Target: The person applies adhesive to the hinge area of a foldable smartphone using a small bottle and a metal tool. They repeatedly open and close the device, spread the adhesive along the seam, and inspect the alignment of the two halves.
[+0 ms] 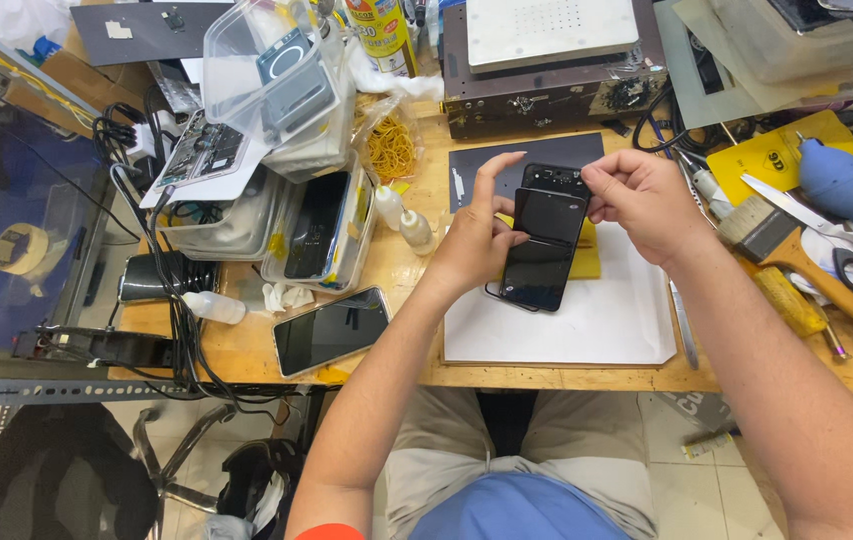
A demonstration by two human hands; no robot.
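**Phone held up over the white mat**

Phone, black and shiny, up in the air above the white mat, near the middle of the bench. Gripped low on its left side by the left hand, pointer finger sticking up. Pinched at the top right corner by the right hand. Both hands clamped on it, close together.

Could slip and drop flat onto the mat if the pinch goes loose. Could crack if bent too hard between two hands. Second phone lying to the left, close to the near edge, easy to bump off with an elbow. Small bottles standing just left, easy to tip.
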